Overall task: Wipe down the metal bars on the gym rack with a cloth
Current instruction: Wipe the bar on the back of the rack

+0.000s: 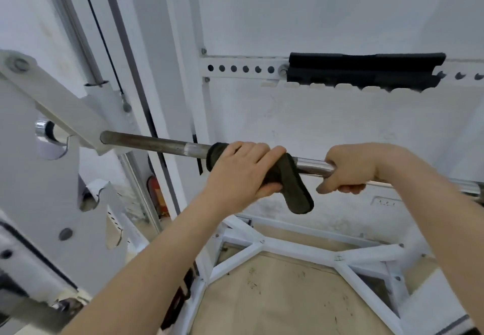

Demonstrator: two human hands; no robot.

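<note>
— Where is the metal bar (157, 144)?
— It runs across the middle of the frame, from the white bracket (65, 114) at the left, sloping down toward the right edge.
— And the cloth (290, 188)?
— It is wrapped round the bar at centre, one dark end hanging below. The left hand (241, 172) has its fingers curled over it, gripping cloth and bar together.
— The other hand?
— The right hand (353, 169), just right of the cloth, is closed round the bare shiny bar. At upper right a black pad (366, 70) sits on a holed white rail (241, 68)
</note>
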